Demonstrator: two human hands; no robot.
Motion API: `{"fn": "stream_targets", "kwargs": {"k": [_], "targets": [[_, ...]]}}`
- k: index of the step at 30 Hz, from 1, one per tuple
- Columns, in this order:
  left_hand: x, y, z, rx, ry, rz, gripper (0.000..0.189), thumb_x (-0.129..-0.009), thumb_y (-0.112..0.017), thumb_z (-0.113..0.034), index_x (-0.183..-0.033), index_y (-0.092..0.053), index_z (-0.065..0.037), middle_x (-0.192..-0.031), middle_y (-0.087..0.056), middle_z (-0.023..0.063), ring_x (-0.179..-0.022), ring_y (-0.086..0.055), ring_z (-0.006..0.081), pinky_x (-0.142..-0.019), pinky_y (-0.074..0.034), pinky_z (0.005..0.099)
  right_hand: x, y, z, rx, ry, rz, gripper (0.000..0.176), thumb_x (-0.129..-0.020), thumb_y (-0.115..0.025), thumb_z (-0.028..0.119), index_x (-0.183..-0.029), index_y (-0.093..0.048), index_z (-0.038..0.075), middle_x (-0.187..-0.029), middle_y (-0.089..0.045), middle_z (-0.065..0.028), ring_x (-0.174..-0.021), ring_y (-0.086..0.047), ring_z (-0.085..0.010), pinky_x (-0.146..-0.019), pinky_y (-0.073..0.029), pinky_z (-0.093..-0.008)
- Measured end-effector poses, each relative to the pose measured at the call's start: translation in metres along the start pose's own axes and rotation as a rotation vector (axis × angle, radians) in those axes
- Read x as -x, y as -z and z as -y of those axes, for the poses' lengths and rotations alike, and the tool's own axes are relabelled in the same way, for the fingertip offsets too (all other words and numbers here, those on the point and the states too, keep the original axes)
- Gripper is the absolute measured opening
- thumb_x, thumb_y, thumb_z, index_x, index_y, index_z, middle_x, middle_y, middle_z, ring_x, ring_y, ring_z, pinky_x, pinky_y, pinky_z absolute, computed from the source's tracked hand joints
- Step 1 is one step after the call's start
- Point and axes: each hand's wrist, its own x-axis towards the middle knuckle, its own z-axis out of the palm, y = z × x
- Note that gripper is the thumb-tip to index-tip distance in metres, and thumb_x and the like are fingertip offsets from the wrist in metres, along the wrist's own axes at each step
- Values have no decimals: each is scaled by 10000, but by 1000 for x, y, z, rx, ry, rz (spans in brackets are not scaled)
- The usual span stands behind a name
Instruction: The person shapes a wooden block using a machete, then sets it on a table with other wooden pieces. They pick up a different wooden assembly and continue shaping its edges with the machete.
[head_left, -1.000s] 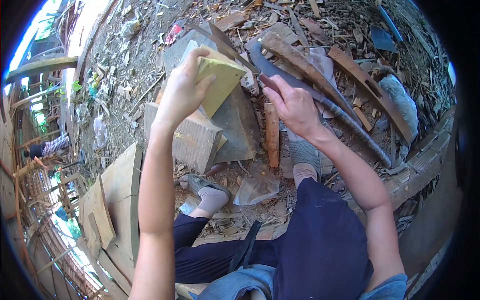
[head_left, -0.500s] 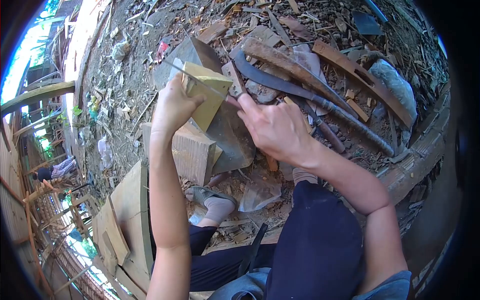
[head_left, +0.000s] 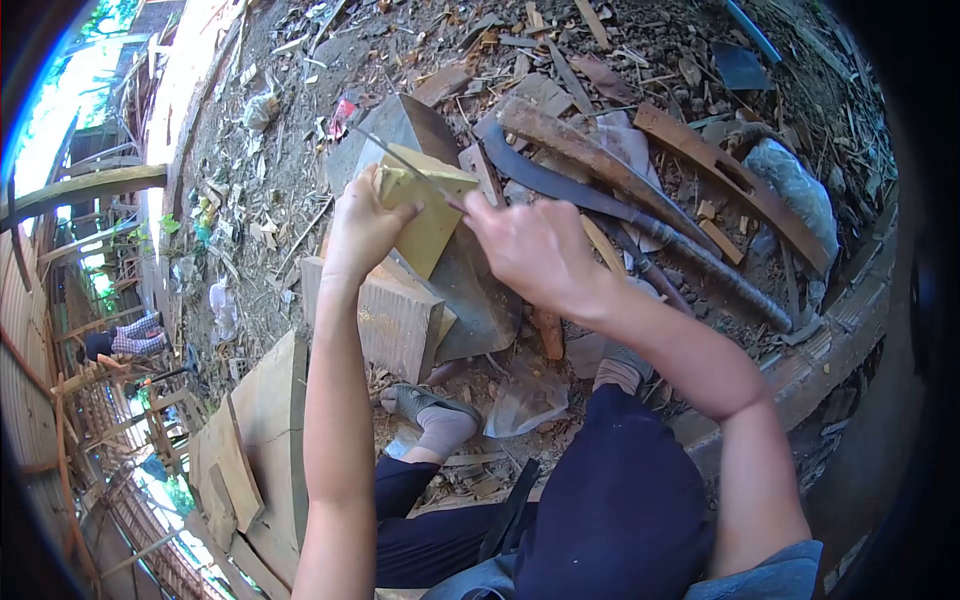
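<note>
A pale yellow wooden block point(head_left: 430, 232) stands tilted on a dark, wedge-shaped base point(head_left: 470, 290). My left hand point(head_left: 368, 222) grips the block's left side, thumb toward its face. My right hand point(head_left: 530, 250) is closed round the handle end of a thin, narrow metal tool point(head_left: 405, 163), which lies slanting across the block's top edge. The tool's far end sticks out beyond the block at the upper left. Below the block sits a thick piece of sawn timber point(head_left: 385, 315) with sawdust on it.
A curved blade point(head_left: 555, 183) with a long handle lies right of the base, beside weathered wooden pieces point(head_left: 735, 180). Plastic bags point(head_left: 795, 190) and wood scraps litter the ground. Boards point(head_left: 262, 420) lean at lower left. Another person point(head_left: 130, 340) is far off at the left.
The view has shifted, so most things sit slightly further right and lower. My right hand has moved slightly left relative to the block, and the tool has slid along its top edge.
</note>
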Motion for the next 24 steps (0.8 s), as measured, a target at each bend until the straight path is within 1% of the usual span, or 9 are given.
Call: {"fn": "stream_targets", "kwargs": {"k": [6, 8, 10, 12, 13, 15, 19, 21, 24], "targets": [[-4, -3, 11, -81, 41, -18, 510, -748, -771, -132, -1177, -579, 67, -1057, -687, 237, -1002, -677, 339, -862, -521, 406, 18, 29, 7, 19, 45, 88, 142, -973, -528, 226, -992, -555, 88, -542, -619, -117, -513, -666, -278, -425, -486, -402], [-5, 7, 4, 46, 65, 24, 492, -749, -771, -124, -1162, -584, 68, -1043, -690, 236, -991, -681, 334, -855, -524, 402, -1, 23, 10, -87, 50, 62, 124, -859, -533, 136, -948, -576, 60, -606, -655, -146, -564, -692, -293, -477, -518, -419], [-5, 6, -2, 170, 81, 81, 475, -749, -771, -116, -1147, -588, 68, -1029, -692, 234, -980, -685, 329, -848, -526, 398, -21, 6, 0, -46, 50, 1, 126, -862, -528, 140, -944, -580, 59, -619, -658, -151, -575, -693, -301, -489, -520, -434], [-6, -8, -3, -140, -41, -122, 432, -754, -770, -99, -1111, -596, 70, -976, -704, 217, -912, -703, 307, -814, -536, 377, -32, 2, -3, -7, 24, -32, 129, -871, -517, 149, -914, -600, 60, -630, -662, -149, -599, -696, -316, -512, -528, -446], [-8, -6, -2, -137, -47, -127, 432, -754, -770, -99, -1111, -596, 70, -976, -704, 217, -912, -703, 307, -814, -536, 377, -30, 9, -2, -1, 26, -37, 129, -871, -517, 149, -914, -600, 60, -630, -662, -149, -599, -696, -316, -512, -528, -446], [-10, 1, 4, 96, -20, 2, 428, -749, -775, -103, -1097, -598, 73, -953, -705, 206, -885, -705, 304, -797, -540, 371, -13, 27, 6, -38, -17, 86, 168, -884, -517, 162, -939, -645, 67, -655, -676, -140, -624, -702, -314, -534, -537, -440], [-5, -1, -12, -6, 22, -5, 451, -741, -786, -121, -1104, -598, 68, -968, -702, 211, -898, -701, 312, -813, -538, 378, -5, 28, 5, -14, -27, 113, 184, -900, -508, 168, -964, -652, 73, -674, -684, -135, -643, -707, -311, -545, -541, -437], [-11, -2, -7, -66, -55, -18, 441, -739, -786, -128, -1090, -604, 69, -949, -704, 203, -891, -704, 305, -808, -539, 382, -32, -5, -14, -35, 0, -24, 187, -976, -514, 255, -1034, -609, 105, -604, -642, -170, -562, -670, -342, -502, -521, -463], [-21, -9, 30, -33, -196, -98, 418, -745, -780, -126, -1079, -612, 63, -919, -709, 193, -873, -709, 287, -802, -541, 384, -40, -7, -11, -29, -4, 2, 176, -971, -521, 238, -1029, -607, 96, -607, -645, -166, -567, -672, -338, -502, -524, -447]]}}
